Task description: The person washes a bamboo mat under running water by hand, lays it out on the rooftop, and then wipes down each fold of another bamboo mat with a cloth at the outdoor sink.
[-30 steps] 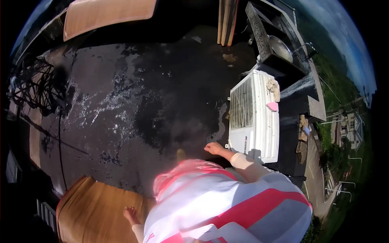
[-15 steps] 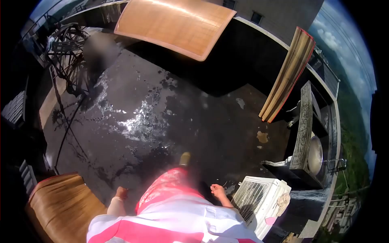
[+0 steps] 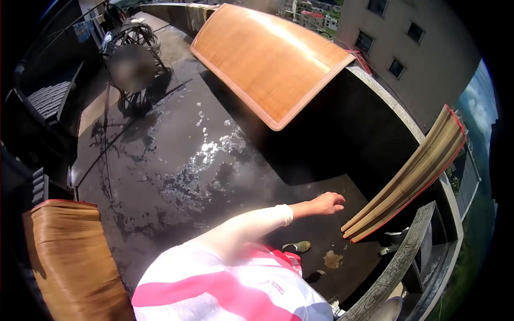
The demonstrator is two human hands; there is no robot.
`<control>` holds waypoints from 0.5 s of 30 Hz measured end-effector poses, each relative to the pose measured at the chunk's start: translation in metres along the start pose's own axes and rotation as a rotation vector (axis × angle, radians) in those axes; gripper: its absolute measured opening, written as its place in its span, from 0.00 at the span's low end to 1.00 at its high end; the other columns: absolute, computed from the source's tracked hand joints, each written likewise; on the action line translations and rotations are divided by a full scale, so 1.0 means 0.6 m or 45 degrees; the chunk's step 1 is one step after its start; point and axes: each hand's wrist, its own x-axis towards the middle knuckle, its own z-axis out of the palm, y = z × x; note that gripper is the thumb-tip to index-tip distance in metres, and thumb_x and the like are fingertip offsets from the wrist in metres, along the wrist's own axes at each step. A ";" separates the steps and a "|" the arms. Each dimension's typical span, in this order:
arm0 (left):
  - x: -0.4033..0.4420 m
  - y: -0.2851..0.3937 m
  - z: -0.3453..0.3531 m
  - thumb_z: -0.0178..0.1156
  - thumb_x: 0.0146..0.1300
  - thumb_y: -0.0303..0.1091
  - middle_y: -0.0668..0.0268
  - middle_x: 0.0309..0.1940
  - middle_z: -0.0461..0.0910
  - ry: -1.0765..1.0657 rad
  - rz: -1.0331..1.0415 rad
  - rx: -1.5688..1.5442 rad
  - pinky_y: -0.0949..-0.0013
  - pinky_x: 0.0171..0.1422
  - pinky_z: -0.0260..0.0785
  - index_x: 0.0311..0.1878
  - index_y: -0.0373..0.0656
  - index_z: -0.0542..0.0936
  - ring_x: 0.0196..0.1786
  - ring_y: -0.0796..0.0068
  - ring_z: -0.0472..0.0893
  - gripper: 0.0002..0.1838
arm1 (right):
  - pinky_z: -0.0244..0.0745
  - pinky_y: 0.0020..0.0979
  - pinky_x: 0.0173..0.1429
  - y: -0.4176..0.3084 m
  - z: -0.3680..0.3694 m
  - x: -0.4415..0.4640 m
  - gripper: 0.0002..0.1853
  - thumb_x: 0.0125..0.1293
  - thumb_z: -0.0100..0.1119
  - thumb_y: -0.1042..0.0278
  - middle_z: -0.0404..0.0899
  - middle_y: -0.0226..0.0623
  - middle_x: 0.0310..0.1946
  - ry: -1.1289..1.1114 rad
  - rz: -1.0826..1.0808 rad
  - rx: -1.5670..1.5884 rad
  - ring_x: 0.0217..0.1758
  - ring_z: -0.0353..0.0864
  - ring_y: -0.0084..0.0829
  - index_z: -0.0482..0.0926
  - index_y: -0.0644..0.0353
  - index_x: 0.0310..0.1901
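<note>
Biggest first: dark floor [image 3: 144, 176], wet and glaring mid-frame, edged by a parapet [image 3: 393, 104] with a building [image 3: 391, 38] behind it. Flat mat [image 3: 273, 69] looks laid over the parapet, near edge jutting above the floor and shading it; wall probably takes the weight, binding seems stiff enough to keep the sheet spread. Brown mat [image 3: 75, 251] at lower left bows over something hidden, can't tell what props it. Folded mat [image 3: 404, 179] is the one nearest the hand: tilted, red-edged end up by the parapet top, low end down near the floor; likely leaned there because folded layers are stiff lengthwise but wouldn't stand alone. Carved board [image 3: 393, 267] sits just beside its foot. Left arm crosses in front of the torso, left hand [image 3: 325, 203] near the low end but apart from it, palm side down. Fingers loosely bent, nothing in them. Right hand out of sight, can't tell its fingers. Smallest: one shoe [image 3: 298, 246] below the arm, pale patch [image 3: 332, 260] on the floor beside it
</note>
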 end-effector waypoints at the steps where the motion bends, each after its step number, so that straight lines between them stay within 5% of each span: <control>1: 0.052 0.033 0.051 0.57 0.62 0.37 0.52 0.47 0.79 -0.061 0.144 -0.085 0.59 0.57 0.71 0.54 0.36 0.76 0.53 0.56 0.78 0.19 | 0.70 0.25 0.29 -0.035 -0.042 0.027 0.11 0.66 0.57 0.64 0.79 0.32 0.28 -0.005 0.008 -0.016 0.28 0.76 0.22 0.78 0.63 0.44; 3: 0.153 0.085 0.132 0.59 0.61 0.37 0.51 0.48 0.78 -0.340 0.111 -0.078 0.59 0.58 0.69 0.52 0.36 0.77 0.53 0.56 0.77 0.19 | 0.69 0.24 0.28 -0.109 -0.129 0.067 0.11 0.66 0.57 0.65 0.78 0.32 0.29 0.008 0.042 -0.004 0.27 0.76 0.22 0.77 0.63 0.44; 8: 0.312 0.203 0.147 0.62 0.59 0.34 0.55 0.44 0.78 -0.279 0.465 -0.145 0.60 0.54 0.70 0.49 0.36 0.79 0.49 0.56 0.77 0.17 | 0.68 0.23 0.24 -0.265 -0.399 0.142 0.09 0.67 0.55 0.67 0.78 0.32 0.29 0.091 -0.051 0.017 0.26 0.76 0.23 0.76 0.62 0.44; 10: 0.364 0.250 0.110 0.62 0.60 0.32 0.58 0.38 0.80 -0.186 0.467 -0.218 0.63 0.46 0.72 0.45 0.38 0.81 0.41 0.60 0.80 0.12 | 0.67 0.19 0.22 -0.397 -0.438 0.161 0.11 0.67 0.55 0.67 0.77 0.31 0.31 0.359 -0.202 0.048 0.28 0.76 0.20 0.76 0.62 0.47; 14: 0.444 0.387 0.035 0.68 0.54 0.32 0.64 0.31 0.79 -0.058 0.733 -0.363 0.67 0.41 0.70 0.38 0.37 0.83 0.36 0.69 0.78 0.11 | 0.69 0.19 0.34 -0.645 -0.460 0.196 0.19 0.68 0.55 0.63 0.82 0.31 0.38 0.425 -0.712 0.200 0.35 0.79 0.19 0.74 0.61 0.58; 15: 0.468 0.417 0.027 0.69 0.53 0.33 0.68 0.28 0.77 0.024 0.995 -0.409 0.64 0.39 0.68 0.34 0.41 0.83 0.32 0.71 0.74 0.08 | 0.72 0.21 0.39 -0.689 -0.462 0.209 0.18 0.68 0.56 0.65 0.83 0.32 0.40 0.435 -0.799 0.118 0.37 0.80 0.21 0.75 0.63 0.57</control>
